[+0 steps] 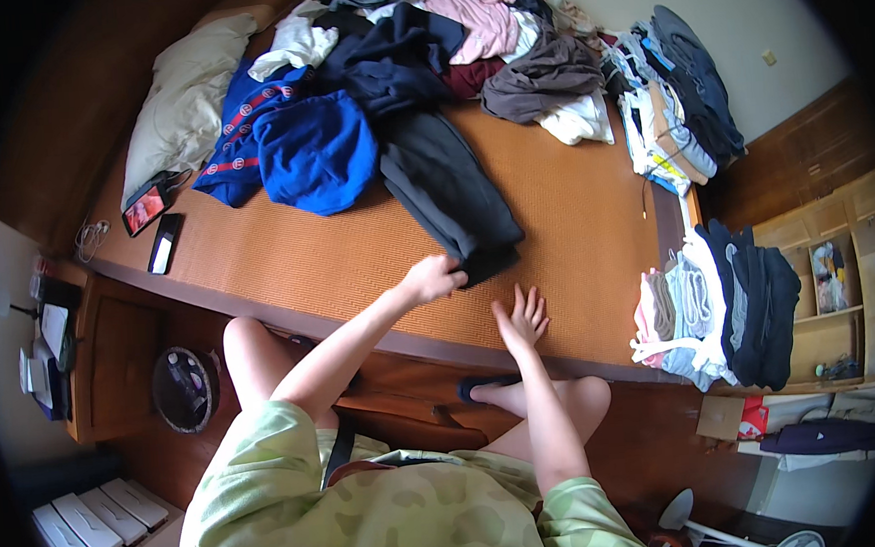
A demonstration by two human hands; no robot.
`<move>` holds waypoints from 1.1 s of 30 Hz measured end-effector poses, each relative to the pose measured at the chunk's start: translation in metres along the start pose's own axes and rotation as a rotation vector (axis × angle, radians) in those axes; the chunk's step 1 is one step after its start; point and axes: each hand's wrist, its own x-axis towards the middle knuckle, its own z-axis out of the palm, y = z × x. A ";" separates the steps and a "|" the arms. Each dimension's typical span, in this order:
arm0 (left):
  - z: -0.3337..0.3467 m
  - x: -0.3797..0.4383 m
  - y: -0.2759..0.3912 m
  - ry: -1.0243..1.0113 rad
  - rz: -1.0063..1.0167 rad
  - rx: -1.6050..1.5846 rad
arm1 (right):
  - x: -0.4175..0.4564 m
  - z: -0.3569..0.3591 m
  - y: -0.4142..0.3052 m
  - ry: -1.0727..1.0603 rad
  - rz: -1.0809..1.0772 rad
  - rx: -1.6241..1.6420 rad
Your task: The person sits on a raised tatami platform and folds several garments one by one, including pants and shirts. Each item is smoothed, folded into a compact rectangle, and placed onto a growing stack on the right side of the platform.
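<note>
My left hand [435, 279] grips the near end of a dark grey garment [455, 186], which looks like trousers and lies on the woven orange mat [585, 227]. To its right, my right hand [521, 319] rests near the mat's front edge with spread fingers and nothing in it. A blue garment [317, 153] with red trim lies left of the dark one. Behind them is a loose heap of clothes, among them a navy garment [394, 58], a pink one [474, 15] and a grey-brown one [542, 75].
Stacked folded clothes [759, 306] stand at the front right corner, with another pile [661, 124] behind. A pillow [186, 93], a lit phone [146, 208], a second phone [164, 243] and white earphones [92, 238] lie at left. A bin [183, 389] stands on the floor.
</note>
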 end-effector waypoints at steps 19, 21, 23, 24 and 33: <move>-0.175 0.049 -0.166 0.476 -0.269 0.992 | 0.028 0.004 -0.154 0.137 -0.404 -0.149; -0.204 0.076 -0.178 0.524 -0.303 0.900 | 0.030 -0.015 -0.143 0.173 -0.435 0.018; -0.228 0.101 -0.172 0.447 -0.416 0.830 | 0.027 -0.047 -0.134 0.179 -0.333 0.061; -0.241 0.110 -0.170 0.555 -0.388 0.831 | 0.025 -0.064 -0.124 0.191 -0.298 0.086; -0.372 0.152 -0.118 0.893 -0.225 0.847 | -0.005 -0.149 0.052 0.725 0.013 0.531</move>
